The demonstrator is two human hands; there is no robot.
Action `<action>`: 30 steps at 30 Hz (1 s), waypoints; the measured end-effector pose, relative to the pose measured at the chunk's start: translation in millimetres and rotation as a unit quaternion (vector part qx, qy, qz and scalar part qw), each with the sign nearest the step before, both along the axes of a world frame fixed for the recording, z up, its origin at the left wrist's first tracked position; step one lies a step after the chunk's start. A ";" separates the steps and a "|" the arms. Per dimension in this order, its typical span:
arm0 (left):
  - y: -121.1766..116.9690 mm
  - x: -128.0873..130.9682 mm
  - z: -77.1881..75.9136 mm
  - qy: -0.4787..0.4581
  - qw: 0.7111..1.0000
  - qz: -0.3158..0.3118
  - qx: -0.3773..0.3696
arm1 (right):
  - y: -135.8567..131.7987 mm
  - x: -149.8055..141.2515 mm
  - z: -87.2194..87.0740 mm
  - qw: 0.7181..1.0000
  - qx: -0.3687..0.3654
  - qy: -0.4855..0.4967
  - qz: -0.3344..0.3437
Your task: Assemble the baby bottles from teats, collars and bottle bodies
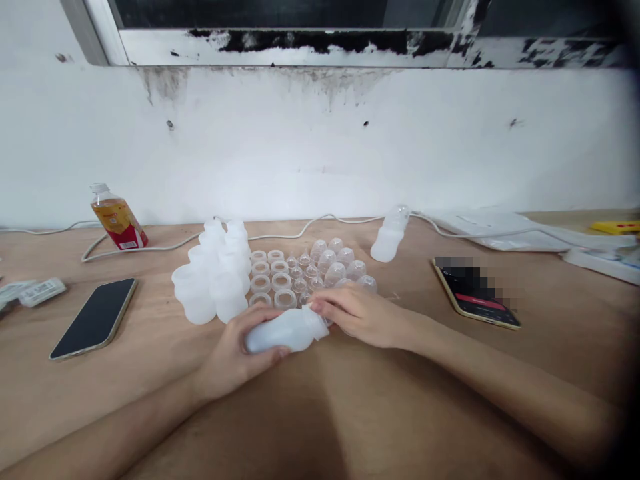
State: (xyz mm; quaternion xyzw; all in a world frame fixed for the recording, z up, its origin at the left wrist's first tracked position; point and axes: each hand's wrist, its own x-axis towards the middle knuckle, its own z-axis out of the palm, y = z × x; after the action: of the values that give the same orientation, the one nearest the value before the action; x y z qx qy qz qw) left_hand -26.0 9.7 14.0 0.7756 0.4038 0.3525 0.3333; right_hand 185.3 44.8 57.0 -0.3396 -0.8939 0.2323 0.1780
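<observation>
A milky white baby bottle [283,331] lies tilted in my left hand [243,347], its neck end pointing right. The thumb and fingers of that hand wrap round the bottle's body. My right hand [367,313] is closed at the neck end, its fingertips pressed on a pale screw ring [316,323] there. Whatever else those fingers cover is hidden. Beyond my hands stand rows of screw rings [260,283], small clear teats [311,271] and clear domed caps [335,272]. White bottle bodies [195,293] stand in two rows to the left.
A capped baby bottle [389,233] stands near the wall. One phone [95,317] lies at left, another phone [475,293] at right. A drink bottle [119,217] stands back left. A white cable [300,230] crosses behind; plastic bags [500,229] lie back right.
</observation>
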 end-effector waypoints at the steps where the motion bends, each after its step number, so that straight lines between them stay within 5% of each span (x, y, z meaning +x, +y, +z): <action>1: 0.3 -0.2 -0.5 -0.003 1.000 0.009 -0.003 | -0.3 1.1 1.7 1.000 0.020 0.009 0.015; 5: 1.3 -1.9 -2.8 -0.017 0.999 0.040 -0.024 | 0.9 5.3 7.7 0.994 0.026 0.032 0.100; 11: 2.2 -1.3 -2.1 -0.025 0.997 0.062 -0.025 | 2.3 0.9 -2.7 0.999 -0.021 0.029 0.016; 15: 0.6 -1.2 -5.2 -0.002 0.998 0.036 0.055 | -1.8 -4.2 -6.9 0.993 -0.090 0.063 -0.032; 20: -6.1 -0.5 -10.9 0.073 0.984 0.057 0.150 | -6.2 -7.9 -8.6 0.953 -0.271 0.104 -0.086; 24: -9.1 0.0 -13.6 0.116 0.967 0.073 0.216 | -7.0 -9.6 -10.7 0.938 -0.314 0.114 -0.094; 27: -8.5 -0.3 -14.8 0.136 0.954 0.078 0.257 | -9.8 -10.1 -5.5 0.947 -0.297 0.088 -0.089; 30: -7.8 -0.4 -13.3 0.143 0.956 0.081 0.242 | -13.2 -5.9 9.2 0.988 -0.129 -0.004 -0.087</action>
State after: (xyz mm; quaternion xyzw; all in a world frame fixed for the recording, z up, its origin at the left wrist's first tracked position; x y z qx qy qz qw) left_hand -26.4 1.9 0.7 0.8399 0.4114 0.3513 0.0445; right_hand 179.4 31.6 66.2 -0.4367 -0.8244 0.3280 0.1488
